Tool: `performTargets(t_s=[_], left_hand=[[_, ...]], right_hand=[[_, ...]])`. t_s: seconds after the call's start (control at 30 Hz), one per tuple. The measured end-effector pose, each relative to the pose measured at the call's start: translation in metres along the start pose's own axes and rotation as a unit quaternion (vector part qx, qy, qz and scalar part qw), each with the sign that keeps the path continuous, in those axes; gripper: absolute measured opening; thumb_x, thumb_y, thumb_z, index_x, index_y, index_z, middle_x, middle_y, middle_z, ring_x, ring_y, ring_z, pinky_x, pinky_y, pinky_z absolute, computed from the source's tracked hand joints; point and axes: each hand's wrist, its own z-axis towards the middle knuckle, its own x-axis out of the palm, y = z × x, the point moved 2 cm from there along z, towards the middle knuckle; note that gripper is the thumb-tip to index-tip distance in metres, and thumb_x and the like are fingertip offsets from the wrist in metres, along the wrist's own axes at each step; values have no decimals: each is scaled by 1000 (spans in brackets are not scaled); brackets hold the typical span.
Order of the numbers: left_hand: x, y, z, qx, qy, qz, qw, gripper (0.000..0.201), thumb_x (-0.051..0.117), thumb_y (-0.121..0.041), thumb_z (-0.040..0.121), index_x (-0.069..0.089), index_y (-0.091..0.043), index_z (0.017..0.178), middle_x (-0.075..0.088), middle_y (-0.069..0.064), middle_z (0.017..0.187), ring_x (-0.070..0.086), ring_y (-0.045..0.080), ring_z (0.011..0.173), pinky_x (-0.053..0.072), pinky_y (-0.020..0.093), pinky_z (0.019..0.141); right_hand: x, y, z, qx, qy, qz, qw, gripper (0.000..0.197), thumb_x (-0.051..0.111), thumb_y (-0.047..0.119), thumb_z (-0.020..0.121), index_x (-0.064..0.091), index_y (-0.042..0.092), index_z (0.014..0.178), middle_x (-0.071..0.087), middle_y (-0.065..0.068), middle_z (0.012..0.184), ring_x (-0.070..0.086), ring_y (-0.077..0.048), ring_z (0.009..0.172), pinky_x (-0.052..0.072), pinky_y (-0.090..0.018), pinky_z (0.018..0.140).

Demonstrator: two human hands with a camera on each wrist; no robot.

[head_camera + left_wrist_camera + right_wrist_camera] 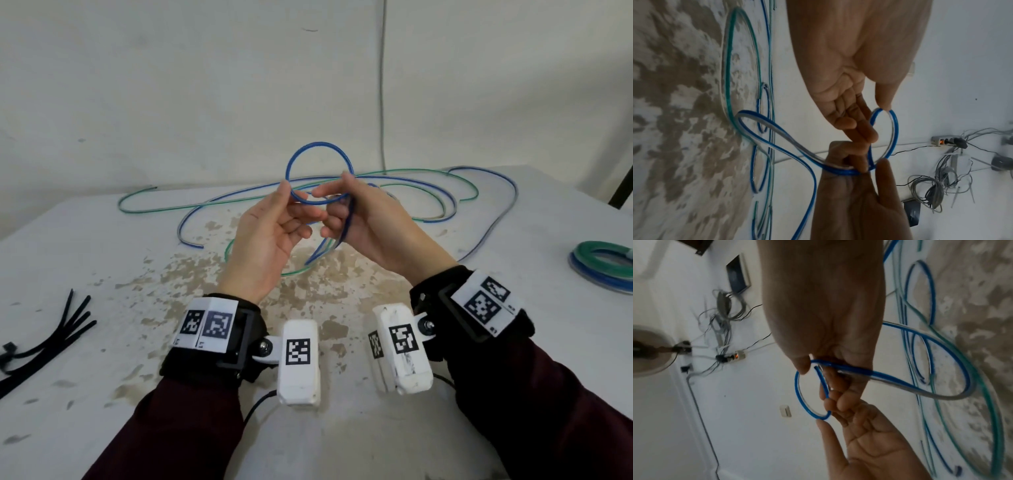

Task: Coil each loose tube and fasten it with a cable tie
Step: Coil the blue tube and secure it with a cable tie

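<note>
I saw my right hand pinching a small loop of the blue tube above the worktop. My left hand pinched the loop's other side, fingers loosely curled

hands: 2 | coiled bundles: 1 | black cable ties: several

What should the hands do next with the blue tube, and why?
Probably draw in another turn: the right hand pinches the blue tube where its single small loop crosses, the left hand steadies that loop, and most of the tube trails loose on the table. The cable ties lie untouched.
</note>
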Motion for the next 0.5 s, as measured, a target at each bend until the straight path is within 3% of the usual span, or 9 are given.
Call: performTargets(t_s=[0.13, 0.3, 0.5], left_hand=[[-5, 0, 1, 31, -14, 24, 999, 31, 38, -23, 101, 60, -8, 85, 68, 1, 62, 63, 12, 63, 45, 19, 57], [-5, 1, 1, 55, -18, 78, 995, 31, 40, -21, 101, 64, -9, 86, 71, -1, 67, 65, 10, 68, 45, 20, 62], [-3, 0, -1, 89, -9, 91, 992, 29, 45, -18, 100, 69, -17, 84, 75, 1, 80, 67, 11, 79, 45, 22, 67]], right_hand=[[0, 3, -2, -2, 37, 48, 998, 49, 27, 29, 103, 69, 3, 100, 45, -7, 69, 53, -16, 68, 55, -31, 75], [0, 3, -5, -46, 17, -31, 998, 43, 30, 29, 104, 59, 6, 81, 58, -7, 69, 61, -15, 70, 54, -28, 75], [-2, 8, -6, -102, 14, -30, 994, 43, 39, 28, 98, 73, 16, 75, 71, -4, 92, 65, -12, 75, 55, -28, 77]])
